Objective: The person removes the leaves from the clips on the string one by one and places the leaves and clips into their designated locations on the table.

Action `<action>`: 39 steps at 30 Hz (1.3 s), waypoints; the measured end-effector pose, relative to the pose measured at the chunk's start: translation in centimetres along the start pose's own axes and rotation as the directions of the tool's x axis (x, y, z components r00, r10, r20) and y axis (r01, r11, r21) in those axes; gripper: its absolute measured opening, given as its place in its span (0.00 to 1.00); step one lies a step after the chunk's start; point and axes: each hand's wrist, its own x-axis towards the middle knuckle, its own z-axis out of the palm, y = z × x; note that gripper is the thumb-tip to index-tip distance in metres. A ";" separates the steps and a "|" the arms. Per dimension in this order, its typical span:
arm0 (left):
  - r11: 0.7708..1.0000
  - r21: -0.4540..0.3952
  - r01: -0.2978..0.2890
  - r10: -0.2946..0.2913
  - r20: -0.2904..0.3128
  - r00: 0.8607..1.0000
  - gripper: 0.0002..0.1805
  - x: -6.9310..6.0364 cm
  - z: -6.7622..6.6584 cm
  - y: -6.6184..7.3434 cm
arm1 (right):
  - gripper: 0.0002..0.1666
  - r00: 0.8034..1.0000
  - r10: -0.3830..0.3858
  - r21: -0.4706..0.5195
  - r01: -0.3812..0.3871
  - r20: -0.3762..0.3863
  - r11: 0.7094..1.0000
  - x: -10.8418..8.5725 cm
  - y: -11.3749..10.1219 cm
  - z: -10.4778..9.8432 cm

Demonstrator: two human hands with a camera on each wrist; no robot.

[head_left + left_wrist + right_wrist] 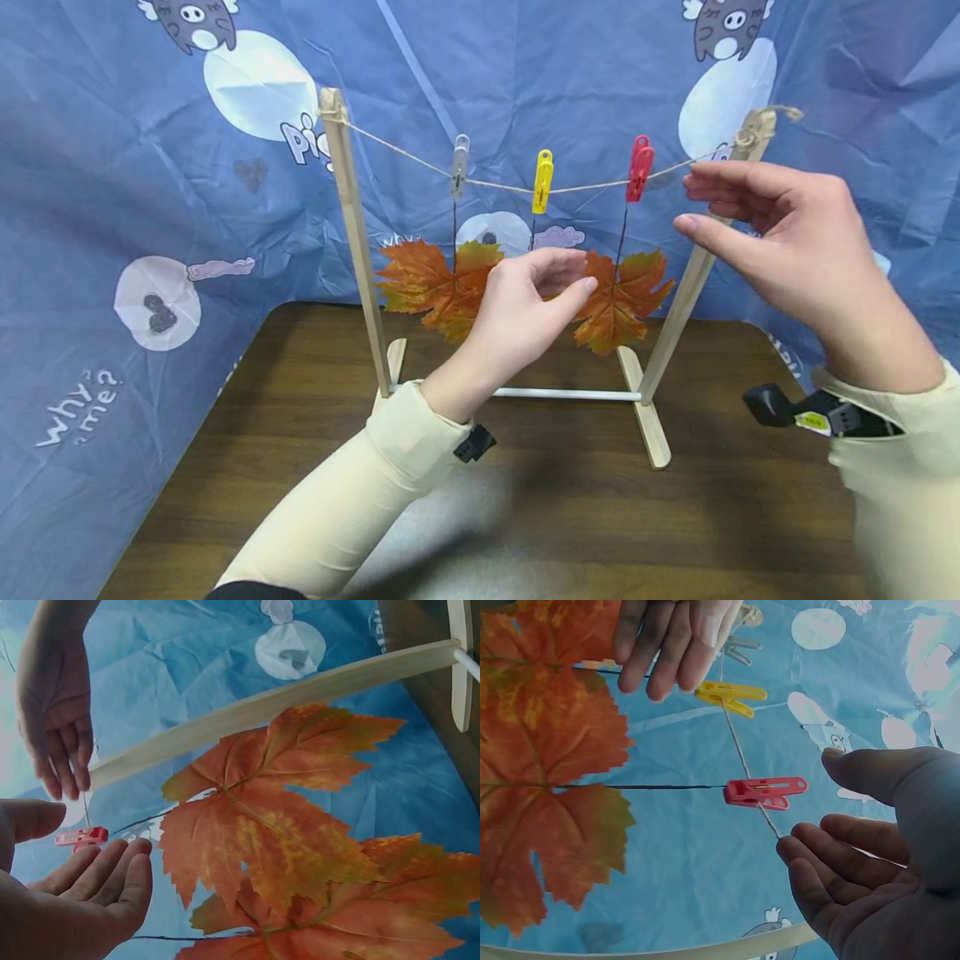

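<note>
Gripping nothing with either of the hands, left hand (525, 302) at frame centre, right hand (791, 242) at upper right, both with thumb apart from loosely bent fingers. Probably best to handle the red clip (640, 169), right of upper centre, gently, without jerking the string (495, 185) or brushing the leaves (615, 302) mid-frame.

A cream left sleeve (337, 500), with black fabric (255, 592) at lower left, and a cream right sleeve (900, 492) at lower right accompany black wrist cameras (474, 443), the right-hand strap (862, 420) carrying a yellow label (813, 423).
</note>
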 end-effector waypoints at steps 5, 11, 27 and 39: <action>1.000 0.022 -0.014 0.014 0.001 1.000 0.15 1.2 0.5 0.5 | 0.26 1.000 0.007 -0.002 -0.007 0.008 1.000 1.3 -0.6 -0.3; 0.997 0.075 -0.011 0.013 -0.022 1.000 0.15 2.4 1.0 0.5 | 0.26 0.999 0.007 -0.049 -0.005 0.032 0.999 3.0 -1.1 -0.6; 0.978 0.211 -0.002 0.005 -0.016 1.000 0.16 5.6 2.1 -0.3 | 0.31 0.974 0.003 -0.388 0.088 0.228 0.917 6.8 -2.4 -1.3; 0.970 0.240 0.025 -0.026 0.004 1.000 0.13 7.1 2.8 -0.9 | 0.31 0.906 0.018 -0.476 0.206 0.424 0.855 9.4 -2.5 -1.1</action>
